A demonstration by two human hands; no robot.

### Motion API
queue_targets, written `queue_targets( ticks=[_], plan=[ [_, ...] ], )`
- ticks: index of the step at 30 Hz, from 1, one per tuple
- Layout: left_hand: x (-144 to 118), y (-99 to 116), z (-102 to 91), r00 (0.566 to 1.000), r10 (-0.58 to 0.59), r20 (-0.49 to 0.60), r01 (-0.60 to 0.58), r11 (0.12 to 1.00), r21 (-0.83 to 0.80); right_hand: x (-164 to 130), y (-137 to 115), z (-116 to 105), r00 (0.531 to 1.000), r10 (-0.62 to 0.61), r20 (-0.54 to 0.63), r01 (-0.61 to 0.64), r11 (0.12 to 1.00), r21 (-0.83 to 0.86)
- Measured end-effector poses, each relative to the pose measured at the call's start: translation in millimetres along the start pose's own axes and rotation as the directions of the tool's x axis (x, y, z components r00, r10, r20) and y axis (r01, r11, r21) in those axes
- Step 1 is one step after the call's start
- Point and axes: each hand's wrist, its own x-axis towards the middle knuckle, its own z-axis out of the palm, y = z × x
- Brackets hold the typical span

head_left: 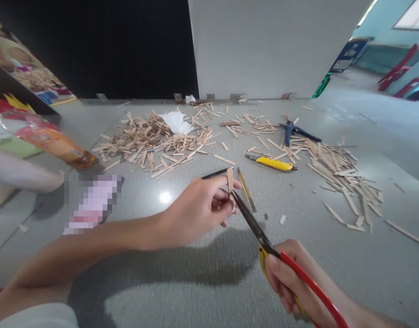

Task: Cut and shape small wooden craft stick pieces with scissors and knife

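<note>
My left hand (192,209) pinches a short flat wooden stick (230,178) upright between thumb and fingers, over the grey floor. My right hand (298,278) grips a pair of scissors (253,224) with one red and one yellow handle. The tips of the dark blades meet the lower part of the stick, right at the left fingertips. Whether the blades have cut into the wood is too small to tell. Just beyond the left hand lie a dark pen-like tool (218,173) and a thin yellowish tool (246,189).
A yellow utility knife (274,163) and a dark blue hand tool (294,132) lie ahead. Wood strips form a left pile (144,141) and a right pile (346,168). A bottle (55,141) lies at left, near a blurred pink item (93,205). Black and white panels (257,50) stand behind.
</note>
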Motion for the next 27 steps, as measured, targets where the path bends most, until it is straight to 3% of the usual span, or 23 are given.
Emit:
queue_targets(
  ticks=[5, 10, 17, 27],
  plan=[
    [-2, -2, 1.5, 0.998, 0.068, -0.018, -0.066, 0.994, 0.087, -1, 1, -1, 0.999, 0.008, 0.050, -0.005, 0.999, -0.051],
    [-5, -1, 2.3, 0.996, 0.087, -0.019, -0.084, 0.988, 0.127, -3, -16, 4, 0.999, 0.027, 0.033, -0.024, 0.996, -0.081],
    [-7, 5, 5.0, 0.998, 0.056, -0.015, -0.054, 0.996, 0.070, 1, -14, 12, 0.983, -0.183, 0.025, 0.185, 0.977, -0.109],
    [-9, 0, -1.4, 0.979, 0.202, -0.002, -0.191, 0.926, 0.325, -3, -21, 7, 0.993, -0.104, 0.063, 0.111, 0.988, -0.109]
  ],
)
